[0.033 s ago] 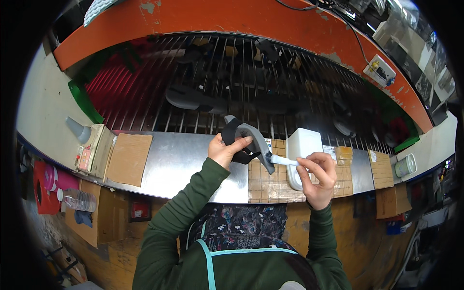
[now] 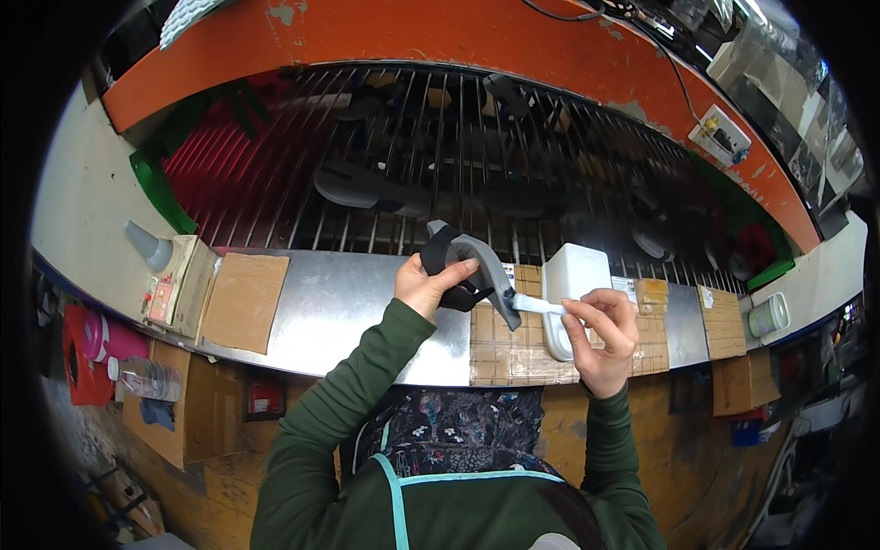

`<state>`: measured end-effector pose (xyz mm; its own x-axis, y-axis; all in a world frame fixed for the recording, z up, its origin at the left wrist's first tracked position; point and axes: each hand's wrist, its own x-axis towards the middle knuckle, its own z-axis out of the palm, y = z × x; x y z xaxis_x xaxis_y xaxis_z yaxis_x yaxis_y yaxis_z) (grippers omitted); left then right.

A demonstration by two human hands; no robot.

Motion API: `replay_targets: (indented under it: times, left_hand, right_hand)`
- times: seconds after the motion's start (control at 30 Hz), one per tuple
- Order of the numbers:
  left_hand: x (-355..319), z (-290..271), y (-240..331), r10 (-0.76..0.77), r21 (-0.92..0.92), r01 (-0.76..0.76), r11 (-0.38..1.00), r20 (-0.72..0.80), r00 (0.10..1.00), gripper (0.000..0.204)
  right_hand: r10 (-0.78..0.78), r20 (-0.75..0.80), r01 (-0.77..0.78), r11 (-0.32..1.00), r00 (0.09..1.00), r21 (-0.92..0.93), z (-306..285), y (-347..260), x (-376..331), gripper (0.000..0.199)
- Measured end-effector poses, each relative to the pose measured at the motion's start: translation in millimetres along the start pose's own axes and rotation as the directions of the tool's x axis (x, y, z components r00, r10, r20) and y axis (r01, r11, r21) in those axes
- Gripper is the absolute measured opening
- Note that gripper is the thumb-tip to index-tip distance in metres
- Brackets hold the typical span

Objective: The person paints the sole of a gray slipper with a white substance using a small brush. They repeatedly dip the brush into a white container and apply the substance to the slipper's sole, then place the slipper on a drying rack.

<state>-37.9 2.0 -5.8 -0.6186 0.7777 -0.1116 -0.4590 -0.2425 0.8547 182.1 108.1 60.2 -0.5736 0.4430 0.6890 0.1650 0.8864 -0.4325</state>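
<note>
Left hand [image 2: 429, 288]: gripping a black and grey shoe part [image 2: 467, 268], fingers curled around its black side and thumb lying across the top, tilting it above the metal bench [image 2: 339, 316].
Right hand [image 2: 600, 335]: pinching a white brush [image 2: 539, 305] between thumb and fingertips, the other fingers folded in; the brush tip is touching the grey edge of the shoe part.
Cardboard pad [image 2: 518, 344]: lying on the bench just under both hands.
White container [image 2: 573, 284]: standing on the pad, just behind the right hand.
Side items: a squeeze bottle with a grey cone tip [image 2: 149, 247] and a flat cardboard sheet [image 2: 243, 300] are sitting well to the left; a small pale cup [image 2: 768, 315] is sitting far right.
Wire rack [image 2: 440, 156]: running beyond the bench, carrying dark shoe pieces [image 2: 357, 186].
Orange frame [image 2: 440, 41]: arching behind the rack.
</note>
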Motion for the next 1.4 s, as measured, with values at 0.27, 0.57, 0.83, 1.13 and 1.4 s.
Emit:
replay_targets:
  times: [0.27,0.57,0.83,1.13,1.4]
  left_hand:
    - [2,0,5,-0.197,-0.013,0.198,0.98,0.073,0.978,0.028]
    - [0,4,13,-0.327,0.01,0.327,0.945,0.09,0.941,0.035]
    - [-2,5,15,-0.397,-0.084,0.419,0.904,0.194,0.897,0.044]
    - [-2,3,12,-0.49,-0.113,0.519,0.848,0.209,0.846,0.044]
    - [-3,-1,5,-0.535,-0.166,0.573,0.802,0.227,0.814,0.044]
  right_hand:
    - [-0.146,-0.008,0.145,0.988,0.989,-0.042,-2,-1,13,0.025]
    - [-0.253,-0.005,0.252,0.966,0.968,-0.066,-3,0,27,0.026]
    - [-0.312,0.039,0.315,0.946,0.949,-0.084,-5,0,34,0.026]
    - [-0.389,0.009,0.389,0.92,0.921,-0.047,1,6,44,0.027]
    - [-0.462,0.042,0.462,0.887,0.886,0.001,5,13,58,0.028]
